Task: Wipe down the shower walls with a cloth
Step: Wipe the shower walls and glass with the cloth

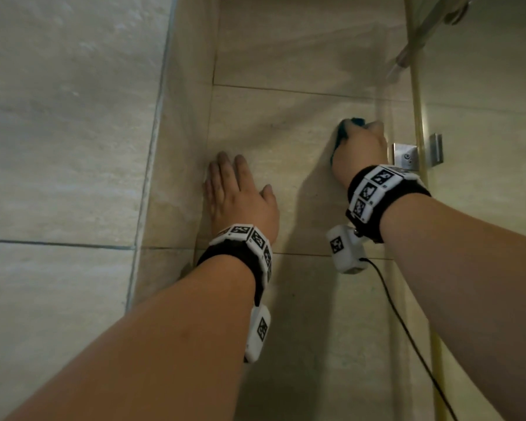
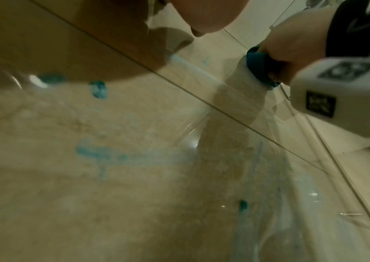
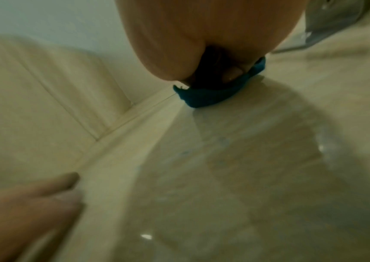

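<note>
Your right hand (image 1: pixel 360 150) is bunched around the teal-blue cloth (image 1: pixel 348 129), fingers curled over it and pressing it flat against the beige stone-look tiled shower wall (image 1: pixel 286 123). The cloth sits just beside the small square chrome bracket (image 1: pixel 406 156), on the side nearer your other hand, and only a dark blue-green rim of fabric peeks out past your knuckles. From the right wrist view the cloth (image 3: pixel 211 96) shows as a crumpled wad squashed under your fingertips (image 3: pixel 232 74), its lower edge touching the glossy tile.

Your left hand (image 1: pixel 240 192) lies spread and flat on the same wall, fingers straight, holding nothing, well apart from the bracket and close to the corner seam.

The left wrist view catches the cloth (image 2: pixel 258 65) as a blue fold jutting from your right hand (image 2: pixel 296 44), with blue smears (image 2: pixel 99 154) on the tile below, though that picture is blurry and whether they are streaks or reflections is hard to say. Most of the cloth is hidden inside your grip, so its full size and shape cannot be told. A pale vertical strip (image 1: pixel 418 95) runs past the bracket, cut off at the top edge.
</note>
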A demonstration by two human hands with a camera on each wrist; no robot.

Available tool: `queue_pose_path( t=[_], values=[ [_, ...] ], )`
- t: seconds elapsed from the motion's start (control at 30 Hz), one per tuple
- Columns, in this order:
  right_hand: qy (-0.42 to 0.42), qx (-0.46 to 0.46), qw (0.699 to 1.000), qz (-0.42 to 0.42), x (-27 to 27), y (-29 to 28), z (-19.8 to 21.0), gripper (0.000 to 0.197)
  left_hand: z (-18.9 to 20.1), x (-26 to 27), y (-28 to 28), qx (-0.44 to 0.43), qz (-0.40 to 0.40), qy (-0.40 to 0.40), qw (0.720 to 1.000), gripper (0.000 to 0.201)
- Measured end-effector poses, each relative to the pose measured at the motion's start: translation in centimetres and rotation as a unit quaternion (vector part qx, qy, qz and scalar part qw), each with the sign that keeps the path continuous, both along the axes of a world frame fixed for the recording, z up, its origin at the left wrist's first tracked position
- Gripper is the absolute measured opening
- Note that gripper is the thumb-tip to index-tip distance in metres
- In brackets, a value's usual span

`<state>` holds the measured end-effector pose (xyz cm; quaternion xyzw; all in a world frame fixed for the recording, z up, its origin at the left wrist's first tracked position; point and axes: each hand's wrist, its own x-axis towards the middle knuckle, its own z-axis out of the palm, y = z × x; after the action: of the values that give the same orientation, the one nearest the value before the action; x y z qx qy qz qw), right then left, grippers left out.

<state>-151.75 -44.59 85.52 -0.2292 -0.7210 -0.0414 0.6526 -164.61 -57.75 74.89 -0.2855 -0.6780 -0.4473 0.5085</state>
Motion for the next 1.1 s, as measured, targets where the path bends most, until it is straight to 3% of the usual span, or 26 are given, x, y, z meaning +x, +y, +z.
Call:
queue_pose_path(
  t=[0.13, 0.3, 0.43, 0.67, 0.8, 0.9, 1.1],
  values=[
    [-0.064, 0.095, 0.993, 0.039, -3.5, -3.7, 0.4, 0.033, 0.0, -0.4, 0.3, 0.025, -0.004, 0.018, 1.0, 0.072],
    [-0.191, 0.194, 0.962, 0.03, -7.0, -7.9, 0.6, 0.054, 0.7, -0.8, 0.2, 0.016, -0.035, -0.007, 0.999, 0.069],
    [-0.138, 0.196, 0.971, 0.012, -5.3, -5.3, 0.6, 0.053, 0.7, -0.4, 0.4, 0.04, -0.023, 0.004, 0.999, 0.071],
    [-0.01, 0.04, 0.999, -0.018, 1.7, 1.4, 0.6, 0.046, 2.7, 1.2, -0.4, -0.005, -0.015, 0.001, 1.0, 0.08],
    [0.036, -0.009, 0.998, -0.042, 1.3, 1.4, 1.0, 0.039, 5.4, 1.1, -0.7, -0.007, -0.016, -0.035, 0.999, 0.079],
    [-0.005, 0.002, 1.0, -0.031, -0.3, -0.4, 2.3, 0.039, 6.3, 0.6, -0.3, -0.001, -0.009, -0.036, 0.999, 0.073],
    [-0.153, 0.167, 0.974, 0.024, -4.4, -5.5, 4.7, 0.051, 6.1, -0.4, 0.9, 0.039, -0.01, -0.009, 0.999, 0.07]
  ],
)
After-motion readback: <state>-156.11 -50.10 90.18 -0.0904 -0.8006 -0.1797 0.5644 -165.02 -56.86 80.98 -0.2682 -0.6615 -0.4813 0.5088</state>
